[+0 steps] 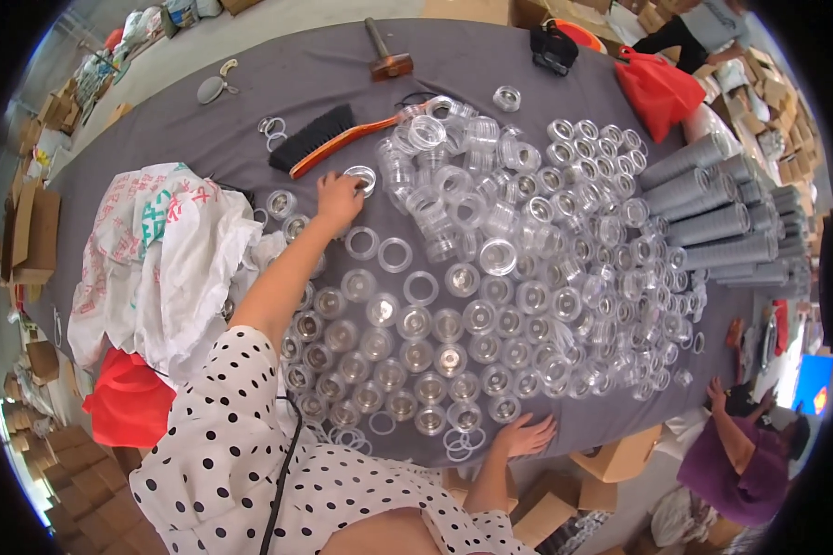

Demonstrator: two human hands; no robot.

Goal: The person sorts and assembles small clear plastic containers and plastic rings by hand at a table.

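My left hand (341, 197) reaches across the grey cloth-covered table with its fingers bent against the rim of a round clear plastic piece (365, 179) with a silvery centre. It appears to grip that piece, though part of the fingertips is hidden. At the table's near edge my right hand (528, 435) lies flat, fingers stretched out, holding nothing. Between the hands stand rows of similar clear round pieces with metal centres (415, 324). A few loose clear rings (395, 254) lie just below my left hand. Beyond them is a heap of stacked clear plastic cups or rings (453, 185).
A black-bristled brush (315, 139) and a hammer (391, 65) lie at the far side. White sacks (162, 250) pile up at left. Stacks of grey discs (722, 222) and a red bag (657, 91) sit at right. A person in purple (740, 458) is at the lower right.
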